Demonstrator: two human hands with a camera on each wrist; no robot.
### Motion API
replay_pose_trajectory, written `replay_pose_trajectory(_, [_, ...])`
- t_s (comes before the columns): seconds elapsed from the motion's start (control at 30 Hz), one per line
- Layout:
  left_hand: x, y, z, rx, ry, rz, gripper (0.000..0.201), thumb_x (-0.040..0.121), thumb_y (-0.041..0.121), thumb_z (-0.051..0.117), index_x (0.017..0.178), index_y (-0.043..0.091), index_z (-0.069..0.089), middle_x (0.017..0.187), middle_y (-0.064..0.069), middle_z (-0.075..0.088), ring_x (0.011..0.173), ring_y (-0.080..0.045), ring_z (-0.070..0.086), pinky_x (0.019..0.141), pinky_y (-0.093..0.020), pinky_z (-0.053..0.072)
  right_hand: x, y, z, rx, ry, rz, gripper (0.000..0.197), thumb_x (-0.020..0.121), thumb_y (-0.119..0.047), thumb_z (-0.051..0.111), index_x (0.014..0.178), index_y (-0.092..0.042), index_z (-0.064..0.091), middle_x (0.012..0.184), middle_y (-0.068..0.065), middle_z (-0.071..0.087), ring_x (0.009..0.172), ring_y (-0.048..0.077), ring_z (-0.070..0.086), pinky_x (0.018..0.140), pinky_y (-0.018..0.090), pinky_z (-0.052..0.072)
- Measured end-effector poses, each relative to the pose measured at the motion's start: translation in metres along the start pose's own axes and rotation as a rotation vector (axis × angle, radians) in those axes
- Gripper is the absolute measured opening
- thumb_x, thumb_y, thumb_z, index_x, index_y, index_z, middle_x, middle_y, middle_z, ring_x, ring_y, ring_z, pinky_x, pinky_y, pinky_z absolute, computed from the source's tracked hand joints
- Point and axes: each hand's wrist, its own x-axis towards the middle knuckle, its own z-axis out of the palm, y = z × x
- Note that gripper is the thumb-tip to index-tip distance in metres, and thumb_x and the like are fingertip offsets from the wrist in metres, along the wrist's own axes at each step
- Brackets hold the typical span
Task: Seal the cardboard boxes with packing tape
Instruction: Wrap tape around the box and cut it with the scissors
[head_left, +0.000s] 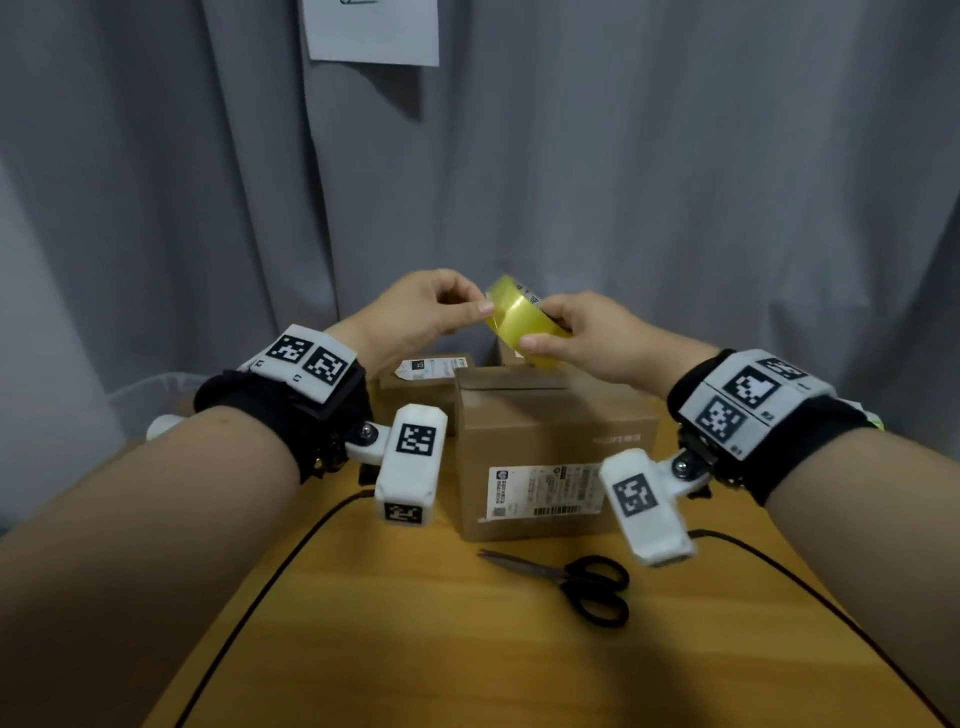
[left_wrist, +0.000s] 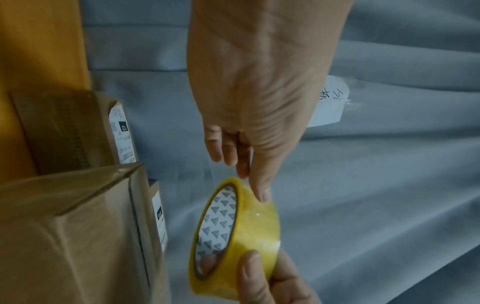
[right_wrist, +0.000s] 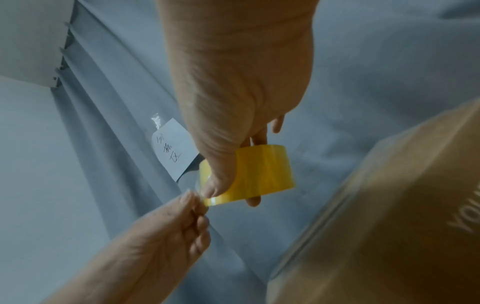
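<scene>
A roll of yellow packing tape (head_left: 519, 322) is held in the air above the nearest cardboard box (head_left: 550, 426), which stands on the wooden table (head_left: 415, 649) with a shipping label on its front. My right hand (head_left: 545, 330) grips the roll (right_wrist: 262, 170), thumb on the outer face and fingers behind it. My left hand (head_left: 480, 306) pinches the free end of the tape at the roll's left edge, and its fingertips (right_wrist: 194, 203) meet right beside the roll. In the left wrist view, the left thumb tip touches the roll (left_wrist: 249, 232).
Black-handled scissors (head_left: 571, 582) lie shut on the table in front of the box. A second labelled box (head_left: 415, 384) stands behind on the left, and another peeks out behind the near one. Two black cables (head_left: 270, 582) run across the table. Behind hangs a grey curtain (head_left: 675, 182) carrying a paper note (head_left: 371, 31).
</scene>
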Motion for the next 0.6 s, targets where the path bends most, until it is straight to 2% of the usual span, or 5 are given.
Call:
replay_pose_trajectory(0.1, [0.003,-0.003,0.001,-0.114,-0.012,-0.062,0.014,0.088,0.022,0.065,0.096,0.012,0.059,0.090,-0.002,0.061,0.084,-0.010,0.057,0.081,-0.023,0.049,0.001,-0.004,-0.016,0.027,-0.116,-0.007,0.020,0.091,-0.030,0.064,0.102,-0.014,0.063,0.088,-0.001,0.066,0.080,0.011,0.059,0.072,0.013,0.044])
replay_pose_trajectory(0.17, [0.006,-0.006,0.004,-0.250,0.019,-0.104,0.032,0.088,0.023,0.064,0.114,0.011,0.050,0.099,-0.004,0.064,0.088,-0.013,0.062,0.082,-0.026,0.052,0.002,-0.008,-0.021,-0.050,-0.178,-0.022,0.014,0.091,-0.031,0.064,0.099,-0.021,0.059,0.081,-0.012,0.059,0.073,0.002,0.055,0.063,0.008,0.041])
replay_pose_trajectory(0.33, [0.010,-0.012,0.011,-0.253,0.052,-0.158,0.008,0.089,0.016,0.064,0.092,0.011,0.059,0.079,-0.001,0.059,0.066,-0.008,0.054,0.060,-0.015,0.049,0.010,-0.010,-0.013,-0.105,-0.163,-0.023,0.018,0.091,-0.034,0.062,0.105,-0.023,0.058,0.080,-0.017,0.055,0.073,0.001,0.051,0.063,0.009,0.037])
replay_pose_trajectory(0.43, [0.011,-0.016,0.011,-0.284,0.094,-0.159,0.011,0.092,0.012,0.060,0.081,0.012,0.057,0.076,-0.002,0.055,0.066,-0.009,0.052,0.062,-0.015,0.050,0.014,-0.008,-0.007,-0.106,-0.113,-0.034,0.025,0.092,-0.036,0.061,0.104,-0.014,0.063,0.076,-0.010,0.055,0.068,0.004,0.050,0.058,0.009,0.036])
replay_pose_trajectory(0.6, [0.007,-0.016,0.010,-0.219,0.203,-0.151,0.014,0.097,0.012,0.052,0.083,0.008,0.054,0.076,-0.007,0.059,0.067,-0.012,0.058,0.061,-0.017,0.054,0.020,-0.011,0.001,0.168,0.245,-0.012,0.046,0.090,-0.047,0.060,0.067,-0.010,0.047,0.060,0.006,0.033,0.054,0.016,0.034,0.054,0.029,0.029])
